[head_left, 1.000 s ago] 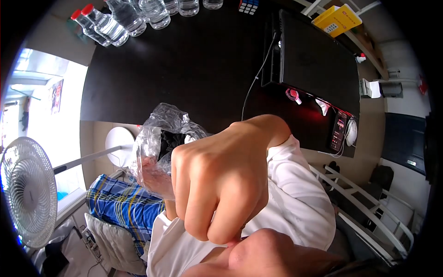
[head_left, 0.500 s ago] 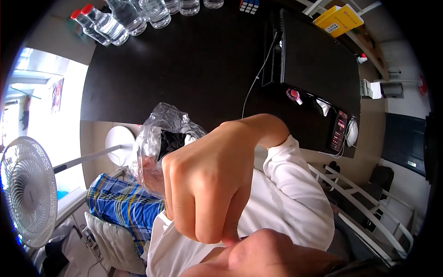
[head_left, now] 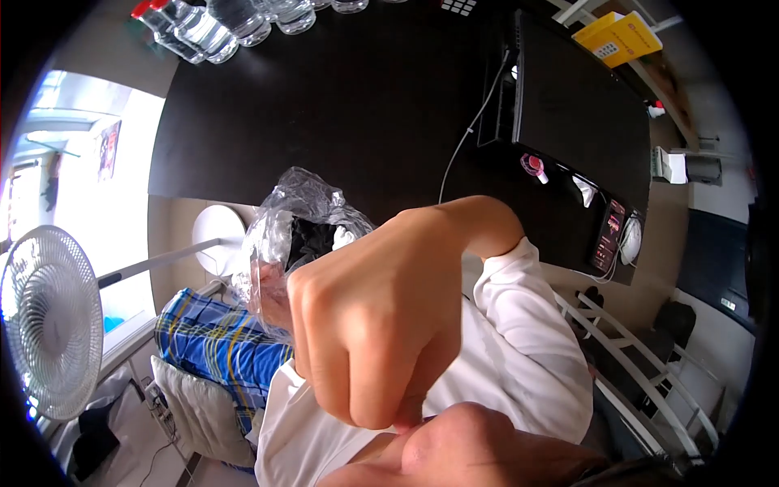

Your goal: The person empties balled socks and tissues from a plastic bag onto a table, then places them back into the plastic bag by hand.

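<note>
Tabletop (head_left: 324,105), dark and smooth, is filling the upper centre of the frame. At upper left, clear bottles (head_left: 235,20) are standing in a row, two showing red caps; a black flat panel (head_left: 580,101) is occupying the upper right, with a thin cable (head_left: 468,130) running beside it. From my remote station I am seeing a white fan (head_left: 53,325) standing at lower left, a blue checked cloth (head_left: 231,337) lying near it, and white metal rails (head_left: 623,355) crossing the lower right. Left of centre, a clear plastic bag (head_left: 312,191) is enclosing black and white contents (head_left: 308,239). The left hand (head_left: 272,292), showing through the film, is gripping the bag at its lower left. The right hand (head_left: 377,312) is covering the frame's centre and partly hiding the bag; its fingers are curling inward, pointing toward the bottom edge. I cannot tell whether they are pinching anything.
</note>
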